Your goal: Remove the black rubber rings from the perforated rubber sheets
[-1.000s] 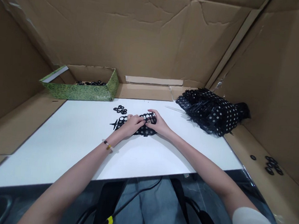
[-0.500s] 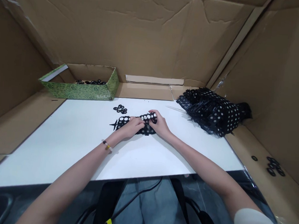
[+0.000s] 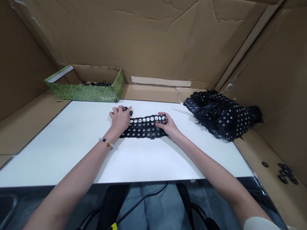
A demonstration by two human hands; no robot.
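A black perforated sheet (image 3: pixel 144 127) with rows of round holes lies on the white table. My right hand (image 3: pixel 170 126) pinches its right end between thumb and fingers. At the sheet's left end, my left hand (image 3: pixel 119 120) is spread palm down, its fingertips at a small pile of black rings (image 3: pixel 128 111). The hand hides part of that pile and the sheet's left edge. I see nothing held in the left hand.
A green-patterned box (image 3: pixel 86 92) with several black rings inside stands at the back left. A heap of black perforated sheets (image 3: pixel 225 115) lies at the right. More black rings (image 3: pixel 286 171) rest on the cardboard at far right. Cardboard walls (image 3: pixel 154 33) enclose the table (image 3: pixel 60 150).
My left hand has left the sheet and moved left and away from me to the ring pile, its fingers spreading. The right hand still holds the sheet's right end.
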